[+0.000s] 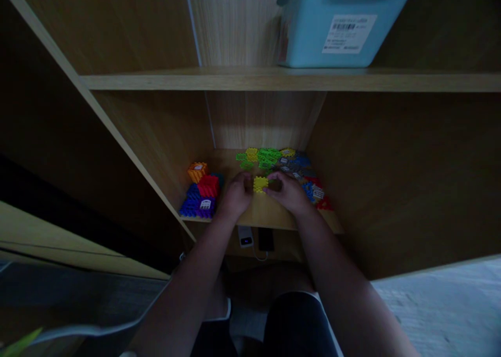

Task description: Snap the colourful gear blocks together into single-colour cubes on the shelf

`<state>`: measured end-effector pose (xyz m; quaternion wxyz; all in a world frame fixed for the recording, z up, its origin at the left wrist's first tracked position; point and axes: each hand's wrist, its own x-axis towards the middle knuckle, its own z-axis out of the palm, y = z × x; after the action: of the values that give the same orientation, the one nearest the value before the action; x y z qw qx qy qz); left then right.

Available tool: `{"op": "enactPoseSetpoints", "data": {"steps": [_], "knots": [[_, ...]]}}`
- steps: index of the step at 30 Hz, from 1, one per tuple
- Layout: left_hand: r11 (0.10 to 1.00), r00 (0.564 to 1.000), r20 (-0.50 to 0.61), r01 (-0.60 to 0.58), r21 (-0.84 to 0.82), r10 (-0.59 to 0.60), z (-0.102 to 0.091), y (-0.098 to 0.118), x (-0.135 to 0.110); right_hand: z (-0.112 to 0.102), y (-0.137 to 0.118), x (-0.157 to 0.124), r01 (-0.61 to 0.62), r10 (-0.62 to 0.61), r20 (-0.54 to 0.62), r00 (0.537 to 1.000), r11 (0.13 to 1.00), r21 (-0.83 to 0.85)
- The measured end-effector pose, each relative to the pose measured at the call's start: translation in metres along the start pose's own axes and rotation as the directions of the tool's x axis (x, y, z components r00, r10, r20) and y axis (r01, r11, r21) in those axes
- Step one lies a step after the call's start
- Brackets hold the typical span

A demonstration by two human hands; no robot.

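Both — left hand (237, 194), right hand (288, 191) — flank a yellow piece (260, 184), dimness leaving their grip unclear.

Bright plastic toy pieces (260, 184) and stacked toy blocks (209, 186) shared one level of a wooden shelf unit (235, 80), beneath a blue tub (309, 33) with a printed label (349, 33), in what appeared to be a home.

both hands (237, 194) (288, 191) flank a yellow toy piece (260, 184) on a wooden shelf (270, 213)
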<state>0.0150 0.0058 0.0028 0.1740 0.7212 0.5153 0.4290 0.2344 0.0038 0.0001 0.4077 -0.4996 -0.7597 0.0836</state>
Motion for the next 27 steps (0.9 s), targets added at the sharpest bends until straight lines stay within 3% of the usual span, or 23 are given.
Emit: {"op": "enactPoseSetpoints", "data": {"steps": [12, 27], "knots": [[1.000, 0.998, 0.064, 0.010, 0.023, -0.011, -0.007, 0.014, -0.004, 0.001, 0.003, -0.001, -0.021, 0.022, 0.045, 0.999, 0.999, -0.027], [1.000, 0.997, 0.080, 0.020, -0.006, -0.020, -0.007, 0.014, -0.004, 0.003, 0.004, -0.001, -0.007, 0.007, 0.049, 0.999, 1.000, -0.009]]}}
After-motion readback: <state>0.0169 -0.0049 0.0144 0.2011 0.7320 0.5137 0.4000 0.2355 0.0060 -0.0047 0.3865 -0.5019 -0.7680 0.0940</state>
